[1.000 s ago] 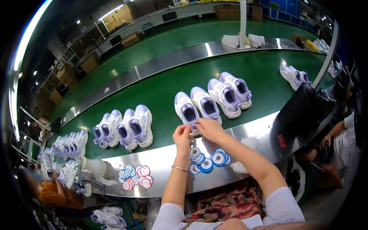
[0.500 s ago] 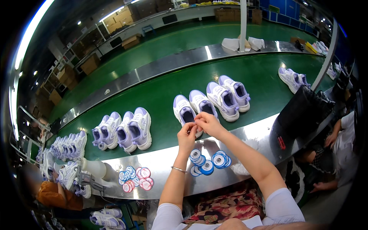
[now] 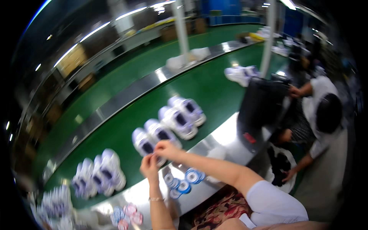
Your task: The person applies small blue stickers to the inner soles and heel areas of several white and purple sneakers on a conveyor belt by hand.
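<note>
My left hand (image 3: 149, 166) and my right hand (image 3: 168, 150) meet fingertip to fingertip, both closed in a pinch. Whatever they hold between them is too small and blurred to make out. Just behind them on the green belt (image 3: 134, 115) stand two pairs of white and lilac sneakers (image 3: 177, 119), the nearest one partly hidden by my fingers. Below my right forearm, on the metal ledge (image 3: 226, 132), lie several blue-rimmed round discs (image 3: 184, 186). Red-rimmed round labels (image 3: 135, 217) and blue-rimmed ones (image 3: 116, 215) are grouped farther left.
More sneakers (image 3: 109, 170) stand to the left on the belt, with a packed row (image 3: 57, 201) beyond. At right, a black bag-like object (image 3: 262, 101) rises from the ledge beside a small red item (image 3: 249, 137). Another person (image 3: 320, 92) bends down at far right.
My view has swung to the right, so the belt and shoes appear farther left and the other person shows more fully. My hands stay pinched together by the same sneakers.
</note>
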The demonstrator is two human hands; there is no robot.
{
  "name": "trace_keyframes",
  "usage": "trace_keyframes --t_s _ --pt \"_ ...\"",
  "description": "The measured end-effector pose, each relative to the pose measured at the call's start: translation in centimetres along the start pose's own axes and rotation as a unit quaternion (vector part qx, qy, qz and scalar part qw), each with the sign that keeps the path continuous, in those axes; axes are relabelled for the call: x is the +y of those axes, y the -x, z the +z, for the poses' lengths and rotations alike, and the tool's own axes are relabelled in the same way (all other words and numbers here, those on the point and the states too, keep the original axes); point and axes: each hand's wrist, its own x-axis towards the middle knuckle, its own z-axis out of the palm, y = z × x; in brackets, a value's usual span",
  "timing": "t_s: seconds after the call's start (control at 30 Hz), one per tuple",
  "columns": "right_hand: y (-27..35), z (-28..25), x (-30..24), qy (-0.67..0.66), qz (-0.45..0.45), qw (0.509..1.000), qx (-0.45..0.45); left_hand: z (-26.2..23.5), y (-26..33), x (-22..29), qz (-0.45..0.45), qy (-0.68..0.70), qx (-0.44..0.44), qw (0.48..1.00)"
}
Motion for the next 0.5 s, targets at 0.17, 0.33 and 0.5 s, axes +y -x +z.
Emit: trace_keyframes --t_s 0.17,0.33,0.5 --pt "-0.4 1.3 -0.2 -0.116 -0.014 0.993 0.001 -1.1 0.2 1.6 -0.062 0.021 -0.012 0.998" --pt "-0.4 1.8 -0.6 -0.173 0.011 0.985 0.015 -1.7 0.6 3.1 -0.042 -0.026 -0.024 0.999" --pt "-0.5 2.3 -0.3 -0.014 -0.122 0.992 0.015 -2.9 0.1 2.1 0.055 -0.173 -0.073 0.981"
